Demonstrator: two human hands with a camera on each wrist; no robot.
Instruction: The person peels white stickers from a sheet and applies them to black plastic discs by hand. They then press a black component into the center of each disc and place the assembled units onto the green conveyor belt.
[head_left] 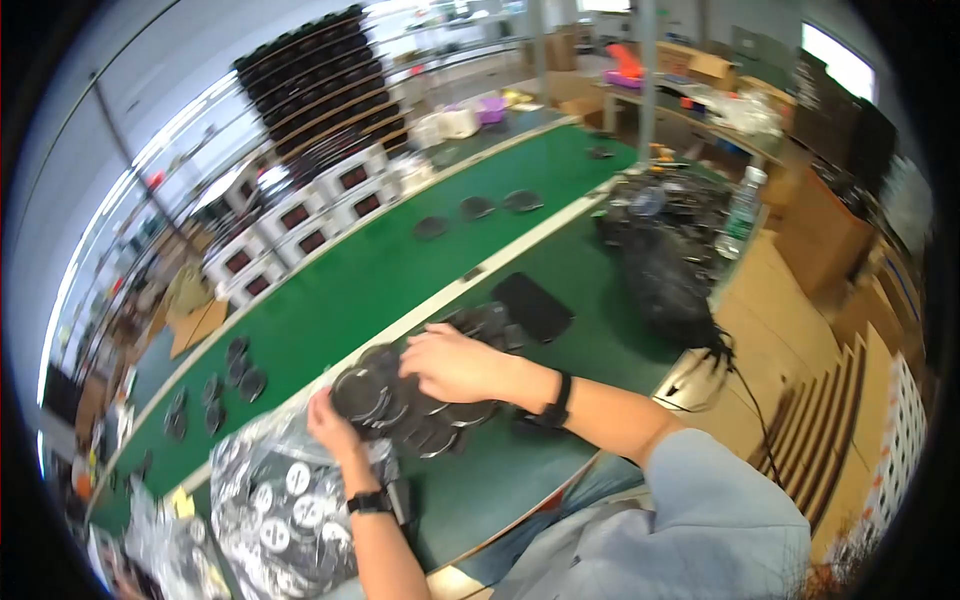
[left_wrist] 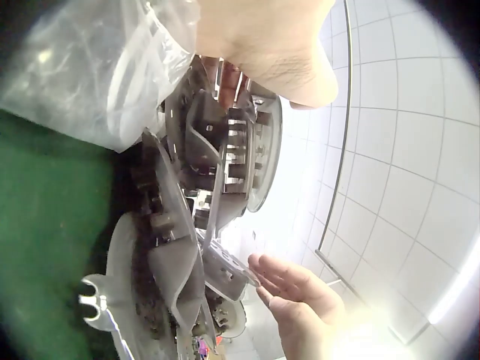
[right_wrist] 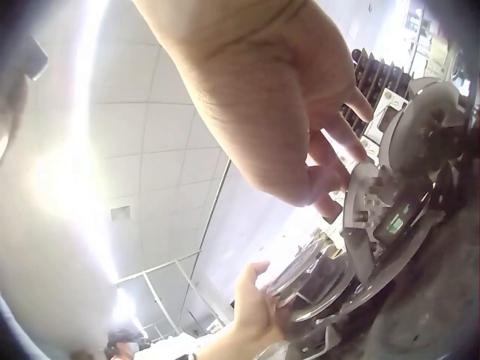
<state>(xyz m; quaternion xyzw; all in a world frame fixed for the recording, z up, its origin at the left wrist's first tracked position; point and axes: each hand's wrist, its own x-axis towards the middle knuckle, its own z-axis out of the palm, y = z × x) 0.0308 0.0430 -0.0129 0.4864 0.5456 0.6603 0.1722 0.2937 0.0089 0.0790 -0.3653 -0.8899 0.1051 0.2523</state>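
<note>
With the left hand, grips a round dark part near its rim, fingers curled round it, at the left edge of the pile of round parts on the green worktop. With the right hand, reaches over the pile, fingers bent down to the parts; cannot tell whether pinching one or merely touching it. Seems, as a judgement, to be at a handling step, with both hands working at the pile. Calls next for a steady left grip and a sure right-hand hold on one piece, without dragging its overlapping neighbours. Shows also a clear plastic bag left of the pile and a black sheet to its right.
</note>
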